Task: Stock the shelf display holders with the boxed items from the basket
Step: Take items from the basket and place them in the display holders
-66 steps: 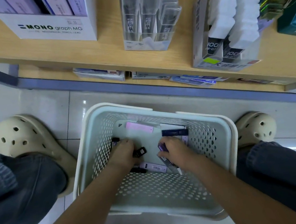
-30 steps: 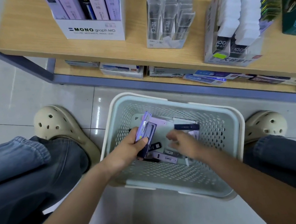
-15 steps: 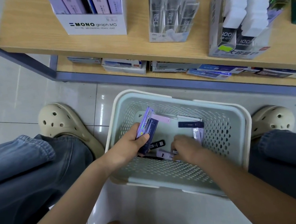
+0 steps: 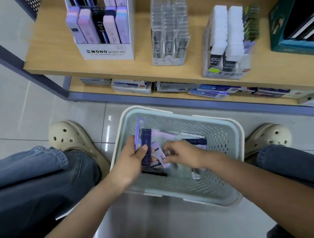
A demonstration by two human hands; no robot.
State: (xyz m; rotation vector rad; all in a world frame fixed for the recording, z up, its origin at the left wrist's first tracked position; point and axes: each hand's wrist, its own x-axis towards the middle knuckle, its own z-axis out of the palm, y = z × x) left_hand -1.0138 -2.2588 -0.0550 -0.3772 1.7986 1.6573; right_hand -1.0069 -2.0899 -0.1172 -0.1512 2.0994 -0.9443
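boxes (image 4: 145,141) fan loosely in my left hand (image 4: 131,161), thumb clamped over them above the basket (image 4: 233,127); my right hand (image 4: 183,152) pinches a pale box (image 4: 158,154) beside them. adding it could splay the boxes and spill them back, since i judge mostly my thumb pins them.

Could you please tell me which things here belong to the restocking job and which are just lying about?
Job: basket; purple and navy boxes gripped by the left hand; lilac box pinched by the right hand; MONO display holder; clear holder.

Lying about: teal box of books; flat packs on the lower shelf; beige clogs.
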